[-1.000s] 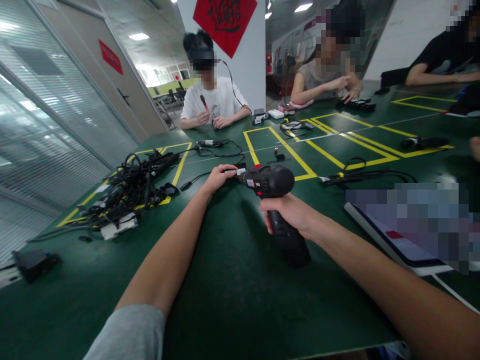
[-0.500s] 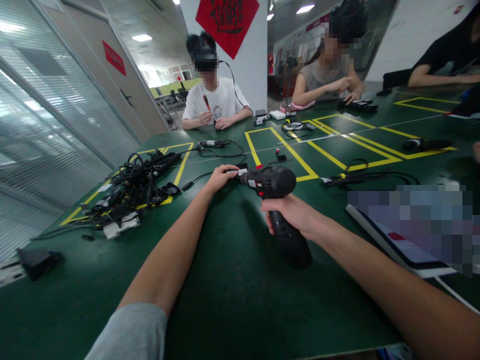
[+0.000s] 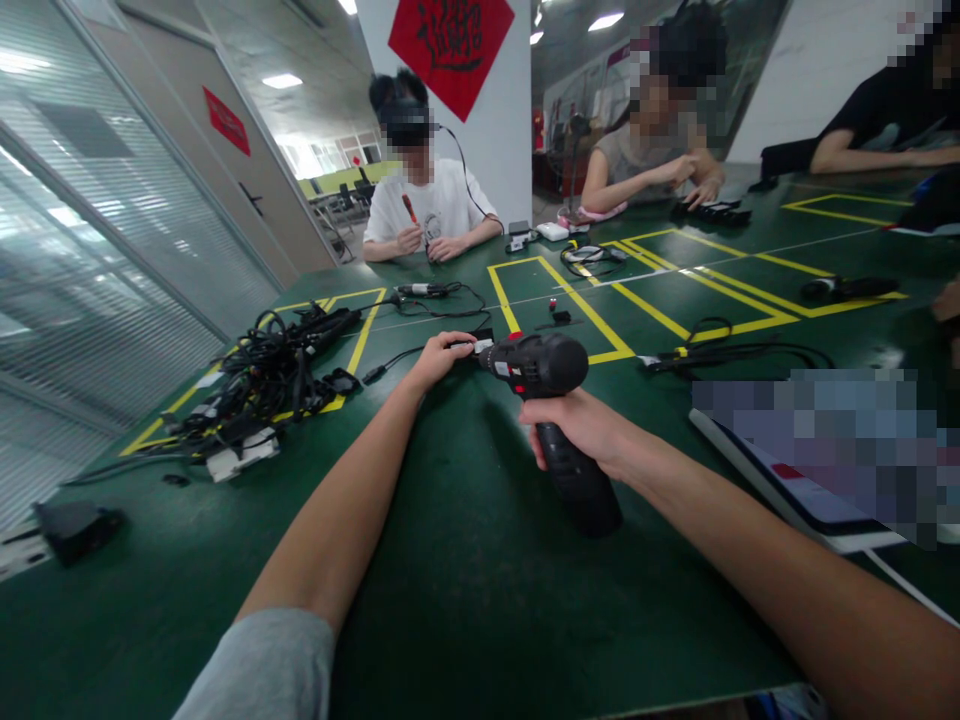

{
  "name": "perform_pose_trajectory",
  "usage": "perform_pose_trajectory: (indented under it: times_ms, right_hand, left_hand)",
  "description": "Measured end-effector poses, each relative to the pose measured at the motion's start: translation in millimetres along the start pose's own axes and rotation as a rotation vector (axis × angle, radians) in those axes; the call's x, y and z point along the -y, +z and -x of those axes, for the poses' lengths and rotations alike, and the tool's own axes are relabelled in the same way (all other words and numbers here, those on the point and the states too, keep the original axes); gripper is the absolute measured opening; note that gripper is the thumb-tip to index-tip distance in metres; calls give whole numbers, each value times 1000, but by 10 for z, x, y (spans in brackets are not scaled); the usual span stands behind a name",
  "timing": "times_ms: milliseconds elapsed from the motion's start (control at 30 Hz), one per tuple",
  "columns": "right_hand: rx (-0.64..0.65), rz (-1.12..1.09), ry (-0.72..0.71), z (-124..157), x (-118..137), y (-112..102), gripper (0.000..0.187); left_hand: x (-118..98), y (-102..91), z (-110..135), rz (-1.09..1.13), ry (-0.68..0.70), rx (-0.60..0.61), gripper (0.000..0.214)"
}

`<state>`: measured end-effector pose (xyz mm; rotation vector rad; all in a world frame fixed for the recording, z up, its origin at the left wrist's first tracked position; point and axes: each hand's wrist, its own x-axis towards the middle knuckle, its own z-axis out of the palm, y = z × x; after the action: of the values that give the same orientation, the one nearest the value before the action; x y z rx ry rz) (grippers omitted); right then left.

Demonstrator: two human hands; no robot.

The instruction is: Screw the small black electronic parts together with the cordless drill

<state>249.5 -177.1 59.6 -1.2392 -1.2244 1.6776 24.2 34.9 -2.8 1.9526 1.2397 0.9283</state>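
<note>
My right hand (image 3: 566,425) grips a black cordless drill (image 3: 540,362) by its handle, the chuck pointing left and away from me. Ahead of the chuck lies a small black box with a white label (image 3: 484,337), partly hidden by my fingers and the drill. My left hand (image 3: 442,357) holds this box against the table with its fingers around the near side. A black cable with a plug (image 3: 373,375) runs from near my left hand toward the left. Whether the bit touches the box I cannot tell.
A heap of black cables (image 3: 277,370) lies at the left within yellow tape, a black block (image 3: 79,525) nearer me. A tablet (image 3: 787,500) sits at the right. Small loose parts (image 3: 559,317) lie beyond the drill. Several people sit around the green table (image 3: 450,600).
The whole view has shifted very slightly. Both hands, the drill and the labelled box keep their places relative to one another.
</note>
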Motion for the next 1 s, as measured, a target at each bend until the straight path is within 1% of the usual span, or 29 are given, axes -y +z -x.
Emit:
perform_pose_trajectory:
  times_ms: [267,433,600,767,1000]
  right_hand:
    - [-9,2,12,-11,-12,-6,12]
    - [-13,14,3,-10,-12,0,15]
    - [-13,10,1,-13,-13,-5,14]
    - [-14,25,-5,-16,-8,-3,16]
    - [-9,18,-4,-9,-5,-1,16]
  left_hand:
    - [0,0,-2,-11,9,3,36]
    - [-4,9,-7,-9,-8,-13,35]
    - [-3,7,-10,-1,-10,-4,36]
    - [-4,5,-6,1,-3,-9,35]
    - [20,2,-14,0,-4,-11,36]
